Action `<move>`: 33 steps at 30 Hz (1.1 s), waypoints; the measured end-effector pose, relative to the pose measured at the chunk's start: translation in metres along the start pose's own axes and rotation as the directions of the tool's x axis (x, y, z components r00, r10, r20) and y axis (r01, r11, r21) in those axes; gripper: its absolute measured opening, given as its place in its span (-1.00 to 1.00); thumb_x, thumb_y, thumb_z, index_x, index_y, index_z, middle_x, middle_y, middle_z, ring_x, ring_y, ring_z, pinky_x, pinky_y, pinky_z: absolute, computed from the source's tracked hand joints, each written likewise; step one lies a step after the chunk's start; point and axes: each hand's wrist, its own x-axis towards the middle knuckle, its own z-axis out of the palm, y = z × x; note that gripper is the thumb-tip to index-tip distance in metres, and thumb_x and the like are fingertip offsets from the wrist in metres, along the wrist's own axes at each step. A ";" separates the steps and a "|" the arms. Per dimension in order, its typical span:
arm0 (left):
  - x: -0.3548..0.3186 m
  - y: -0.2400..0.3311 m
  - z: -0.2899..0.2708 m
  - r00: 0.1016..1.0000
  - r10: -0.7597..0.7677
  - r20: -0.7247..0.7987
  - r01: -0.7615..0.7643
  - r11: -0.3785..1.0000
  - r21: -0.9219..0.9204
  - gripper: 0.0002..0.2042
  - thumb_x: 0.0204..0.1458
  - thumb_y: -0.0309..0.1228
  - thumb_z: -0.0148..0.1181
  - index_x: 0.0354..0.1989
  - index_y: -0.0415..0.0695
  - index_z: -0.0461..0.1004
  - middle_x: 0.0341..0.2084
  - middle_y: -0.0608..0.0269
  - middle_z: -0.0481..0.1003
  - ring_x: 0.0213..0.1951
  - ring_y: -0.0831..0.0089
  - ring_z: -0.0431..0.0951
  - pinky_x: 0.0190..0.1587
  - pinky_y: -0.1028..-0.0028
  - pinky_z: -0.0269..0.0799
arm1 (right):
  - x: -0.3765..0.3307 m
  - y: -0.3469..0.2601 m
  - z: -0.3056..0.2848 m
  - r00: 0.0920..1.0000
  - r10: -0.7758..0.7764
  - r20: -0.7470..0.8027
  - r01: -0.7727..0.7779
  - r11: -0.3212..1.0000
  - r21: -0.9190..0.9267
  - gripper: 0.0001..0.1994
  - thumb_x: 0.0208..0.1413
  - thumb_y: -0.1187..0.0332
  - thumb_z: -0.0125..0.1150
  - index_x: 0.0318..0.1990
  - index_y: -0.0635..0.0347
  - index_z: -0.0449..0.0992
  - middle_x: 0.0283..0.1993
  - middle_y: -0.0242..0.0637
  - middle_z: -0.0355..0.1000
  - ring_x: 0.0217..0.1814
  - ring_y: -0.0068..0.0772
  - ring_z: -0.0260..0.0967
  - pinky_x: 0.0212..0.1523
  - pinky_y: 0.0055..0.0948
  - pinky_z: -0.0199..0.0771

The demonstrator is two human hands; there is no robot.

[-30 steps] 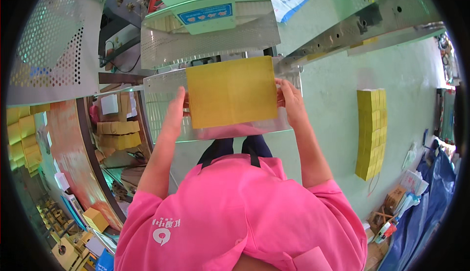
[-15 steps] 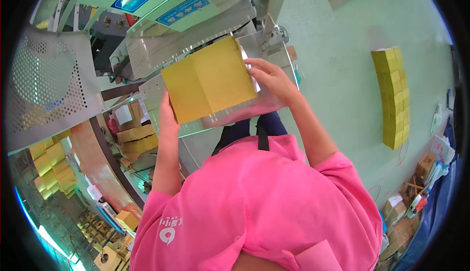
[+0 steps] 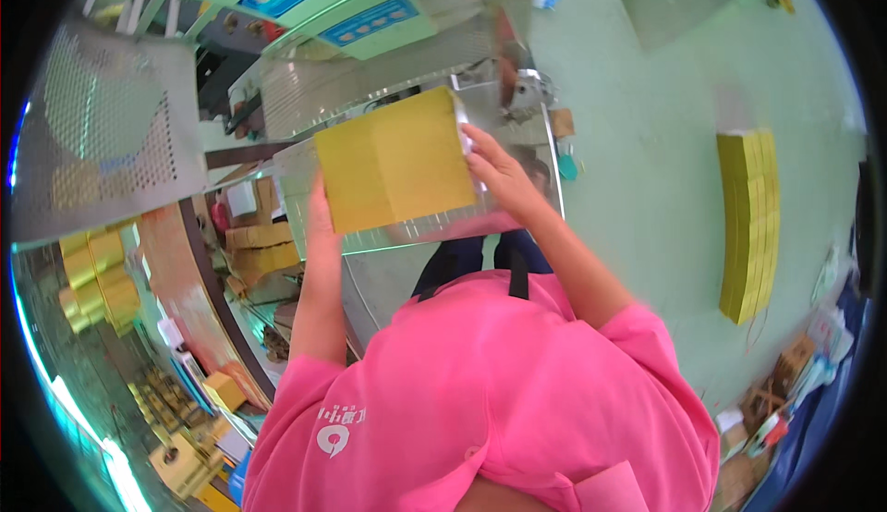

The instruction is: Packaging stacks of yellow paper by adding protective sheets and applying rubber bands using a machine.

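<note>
Between my hands is a yellow rectangular stack of paper [image 3: 397, 159], its flat top marked by a faint line down the middle and white showing along its right side. My left hand [image 3: 321, 205] is closed on the left edge, most of its fingers hidden beneath or behind the stack. At the right edge, my right hand [image 3: 494, 165] presses its bent fingers against the white side. Under the stack lies a shiny metal worktable [image 3: 416, 227], part of a machine.
Beyond the table stands a perforated metal guard [image 3: 360, 87] below a pale green panel with blue labels [image 3: 370, 20]. Another perforated plate [image 3: 120, 124] is at the left. A long row of yellow stacks [image 3: 748, 225] rests on the green floor at the right. Cardboard [image 3: 261, 246] lies left of the table.
The view has shifted, so the floor stacks appear lower. The stack in my hands is turned slightly more level, and my right hand sits a little lower along its edge.
</note>
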 end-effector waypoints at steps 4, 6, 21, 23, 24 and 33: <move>0.004 -0.010 -0.005 0.998 0.001 -0.058 0.001 0.999 0.047 -0.49 0.23 0.00 -0.01 0.15 -0.17 0.37 -0.03 0.24 0.48 -0.02 0.41 0.49 0.03 0.40 0.43 | 0.006 0.002 0.007 0.996 -0.051 -0.079 0.056 0.996 0.069 -0.52 0.32 0.28 -0.05 0.35 0.15 0.18 0.32 -0.23 0.22 0.34 -0.43 0.14 0.31 -0.46 0.10; 0.003 -0.012 0.004 1.000 0.004 -0.026 -0.005 0.999 -0.034 -0.49 0.23 0.00 0.00 0.14 -0.17 0.37 -0.03 0.25 0.48 -0.02 0.42 0.49 0.03 0.41 0.42 | 0.008 0.001 0.017 0.990 -0.072 -0.120 0.081 0.994 0.072 -0.53 0.34 0.28 -0.11 0.36 0.19 0.16 0.32 -0.23 0.22 0.35 -0.45 0.12 0.32 -0.47 0.08; 0.004 -0.007 0.027 0.984 0.090 0.156 -0.076 0.993 -0.094 -0.44 0.29 -0.12 -0.09 0.39 -0.10 0.07 0.29 0.25 0.21 0.30 0.39 0.19 0.31 0.35 0.10 | 0.030 -0.019 0.066 0.943 -0.092 -0.321 0.171 0.959 0.225 -0.47 0.37 0.13 -0.22 0.37 0.27 0.11 0.39 -0.21 0.12 0.42 -0.32 0.04 0.39 -0.33 0.01; 0.019 0.003 0.036 0.973 0.148 0.177 -0.146 0.989 -0.025 -0.44 0.29 -0.13 -0.09 0.39 -0.11 0.06 0.29 0.25 0.20 0.30 0.39 0.18 0.31 0.36 0.09 | 0.047 -0.026 0.065 0.943 -0.114 -0.313 0.204 0.940 0.273 -0.44 0.35 0.09 -0.17 0.37 0.27 0.10 0.39 -0.23 0.12 0.42 -0.32 0.05 0.38 -0.34 0.03; 0.029 0.009 0.041 0.968 0.164 0.192 -0.159 0.986 -0.041 -0.43 0.29 -0.12 -0.08 0.39 -0.12 0.06 0.29 0.25 0.20 0.30 0.39 0.18 0.31 0.36 0.08 | 0.058 -0.030 0.062 0.942 -0.116 -0.314 0.206 0.940 0.271 -0.44 0.35 0.09 -0.17 0.37 0.27 0.10 0.39 -0.23 0.12 0.42 -0.32 0.05 0.38 -0.34 0.03; 0.076 0.042 0.061 0.950 0.161 0.268 -0.156 0.987 -0.037 -0.44 0.27 -0.11 -0.06 0.35 -0.15 0.10 0.25 0.23 0.24 0.27 0.41 0.22 0.29 0.38 0.11 | 0.109 -0.044 0.040 0.960 -0.062 -0.272 0.144 0.946 0.291 -0.45 0.31 0.13 -0.17 0.38 0.20 0.09 0.36 -0.28 0.16 0.38 -0.35 0.10 0.34 -0.37 0.09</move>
